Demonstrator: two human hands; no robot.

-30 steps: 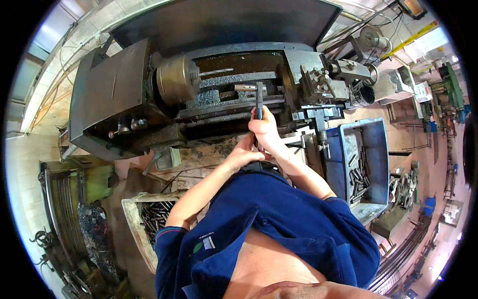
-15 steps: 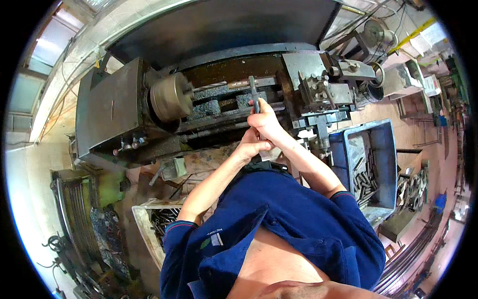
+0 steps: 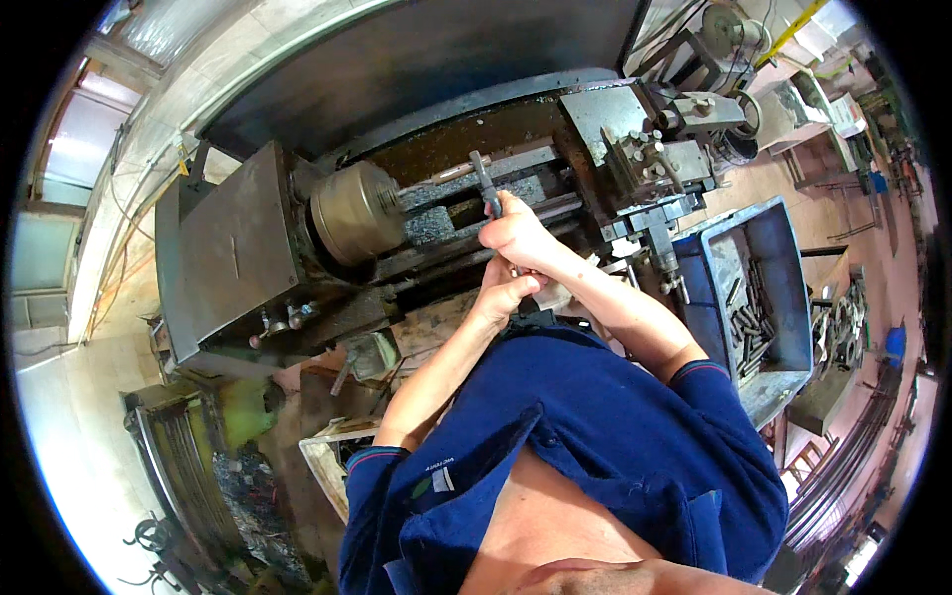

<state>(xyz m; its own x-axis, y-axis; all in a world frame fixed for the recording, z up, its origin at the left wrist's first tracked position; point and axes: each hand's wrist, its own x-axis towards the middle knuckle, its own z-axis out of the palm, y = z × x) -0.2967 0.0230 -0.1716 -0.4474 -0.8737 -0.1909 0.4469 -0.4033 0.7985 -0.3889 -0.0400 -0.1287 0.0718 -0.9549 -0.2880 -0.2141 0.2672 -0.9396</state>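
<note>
In front of my body, my right hand (image 3: 518,236) is closed round a slim grey metal tool (image 3: 485,182). Its far end points away from me over the lathe bed, leaning left, and the exact kind is unclear. Just below and touching it, my left hand (image 3: 504,292) is closed, thumb pressed toward the fingers. Whatever lies between those fingers is mostly hidden. The lathe (image 3: 233,253) stands beyond both hands, its round chuck (image 3: 359,213) to the left of the tool. To the right is the carriage with its tool post (image 3: 650,159).
A blue bin (image 3: 704,297) with several metal rods (image 3: 751,322) stands at right. A pale crate (image 3: 322,466) sits low on the left. Dark chips (image 3: 428,226) lie in the lathe bed. Long bars (image 3: 843,476) lie at the far right. A dark splash panel (image 3: 426,84) rises behind.
My view has swung round, so the lathe appears tilted and the chuck sits a little farther right. The tool leans more to the left. Both hands keep their closed hold.
</note>
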